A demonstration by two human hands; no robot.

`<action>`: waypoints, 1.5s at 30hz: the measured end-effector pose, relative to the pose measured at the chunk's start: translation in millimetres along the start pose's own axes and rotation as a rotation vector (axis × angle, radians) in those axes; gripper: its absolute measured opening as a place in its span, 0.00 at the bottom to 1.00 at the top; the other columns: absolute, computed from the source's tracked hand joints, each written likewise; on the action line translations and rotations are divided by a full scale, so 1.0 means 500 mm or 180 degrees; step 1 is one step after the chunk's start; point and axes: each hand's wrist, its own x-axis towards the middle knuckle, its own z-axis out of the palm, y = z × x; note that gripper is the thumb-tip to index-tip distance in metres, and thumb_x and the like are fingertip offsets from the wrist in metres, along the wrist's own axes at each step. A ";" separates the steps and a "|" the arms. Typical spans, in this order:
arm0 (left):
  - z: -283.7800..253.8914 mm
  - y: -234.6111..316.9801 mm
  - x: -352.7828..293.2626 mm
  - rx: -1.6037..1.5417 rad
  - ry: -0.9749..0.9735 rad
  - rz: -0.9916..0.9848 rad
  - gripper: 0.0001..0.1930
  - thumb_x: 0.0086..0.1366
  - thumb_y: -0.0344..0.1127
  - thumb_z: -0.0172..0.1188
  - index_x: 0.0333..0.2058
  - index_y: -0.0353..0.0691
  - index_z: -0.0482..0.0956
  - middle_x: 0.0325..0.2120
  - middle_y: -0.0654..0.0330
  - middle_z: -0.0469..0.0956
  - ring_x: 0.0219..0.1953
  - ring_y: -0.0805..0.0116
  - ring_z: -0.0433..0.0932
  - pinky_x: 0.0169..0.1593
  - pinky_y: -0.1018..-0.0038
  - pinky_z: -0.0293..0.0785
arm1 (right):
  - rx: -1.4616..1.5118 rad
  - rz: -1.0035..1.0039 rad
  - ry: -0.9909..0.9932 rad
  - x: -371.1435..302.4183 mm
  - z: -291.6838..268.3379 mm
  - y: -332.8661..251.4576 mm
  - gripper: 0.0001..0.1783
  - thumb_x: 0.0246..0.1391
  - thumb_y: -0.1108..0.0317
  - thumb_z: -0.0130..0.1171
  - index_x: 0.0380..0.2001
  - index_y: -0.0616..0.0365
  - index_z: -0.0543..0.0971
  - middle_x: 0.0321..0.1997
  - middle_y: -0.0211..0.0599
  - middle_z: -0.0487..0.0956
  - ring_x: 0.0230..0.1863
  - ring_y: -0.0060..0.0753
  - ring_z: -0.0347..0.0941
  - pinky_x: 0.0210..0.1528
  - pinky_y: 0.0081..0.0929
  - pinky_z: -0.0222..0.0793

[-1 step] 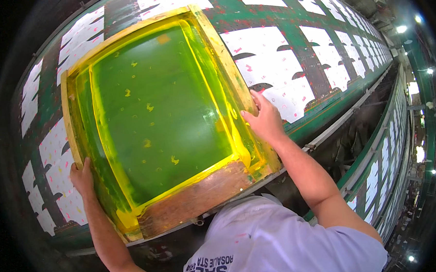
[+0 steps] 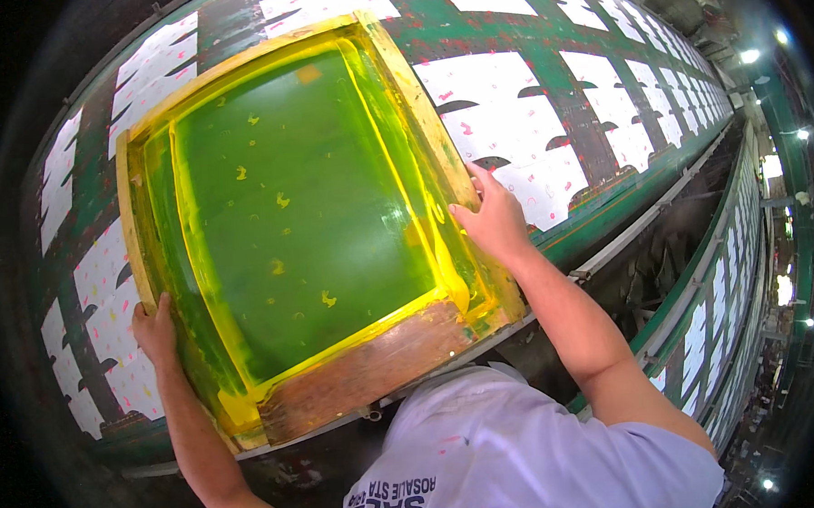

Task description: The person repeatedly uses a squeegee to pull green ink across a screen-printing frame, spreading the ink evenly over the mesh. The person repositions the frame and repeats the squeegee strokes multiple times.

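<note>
A wooden-edged screen printing frame (image 2: 279, 232) lies over the long green table in front of me. Its mesh is dark green with small yellow motifs, and bright yellow ink streaks its borders. My left hand (image 2: 156, 330) grips the frame's left rail near its lower part. On the right rail, my right hand (image 2: 493, 216) is closed, thumb on top and fingers over the outer side. A brown board (image 2: 362, 369) runs along the frame's near end. What lies directly under the frame is hidden.
White cut fabric pieces (image 2: 495, 96) with small pink prints lie in rows on the green table (image 2: 543, 30). A metal rail (image 2: 641, 212) follows its near edge. Beyond a dark gap on the right stands another table (image 2: 700, 314) with white pieces. Lamps (image 2: 749, 55) shine at far right.
</note>
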 end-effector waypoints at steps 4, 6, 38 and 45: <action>0.004 0.006 0.002 0.0261 0.0218 -0.0003 0.25 0.67 0.48 0.77 0.44 0.25 0.85 0.38 0.41 0.88 0.40 0.42 0.86 0.48 0.52 0.79 | -0.0597 -0.0062 0.0038 0.035 0.027 -0.008 0.43 0.54 0.72 0.67 0.75 0.56 0.71 0.66 0.60 0.83 0.65 0.65 0.81 0.68 0.53 0.78; -0.001 0.013 0.011 0.0196 0.0018 -0.0096 0.25 0.66 0.47 0.78 0.44 0.25 0.86 0.38 0.41 0.88 0.40 0.41 0.86 0.49 0.51 0.80 | -0.0481 -0.0086 0.0112 0.043 0.033 -0.002 0.42 0.54 0.71 0.67 0.75 0.56 0.71 0.67 0.59 0.83 0.65 0.64 0.81 0.68 0.53 0.78; 0.254 0.688 -0.240 -0.0982 -0.0087 -0.0070 0.16 0.61 0.34 0.80 0.42 0.27 0.90 0.34 0.54 0.91 0.35 0.65 0.87 0.44 0.65 0.81 | 0.0430 0.0316 0.0810 0.288 -0.386 0.564 0.34 0.47 0.81 0.65 0.61 0.55 0.87 0.48 0.44 0.91 0.46 0.34 0.89 0.51 0.33 0.83; 0.353 0.816 -0.337 -0.1249 0.0010 0.0026 0.15 0.63 0.35 0.80 0.41 0.28 0.90 0.33 0.57 0.90 0.33 0.68 0.85 0.42 0.67 0.80 | 0.0617 0.0456 0.0665 0.323 -0.470 0.730 0.35 0.49 0.75 0.68 0.64 0.49 0.86 0.55 0.49 0.91 0.53 0.50 0.90 0.57 0.42 0.83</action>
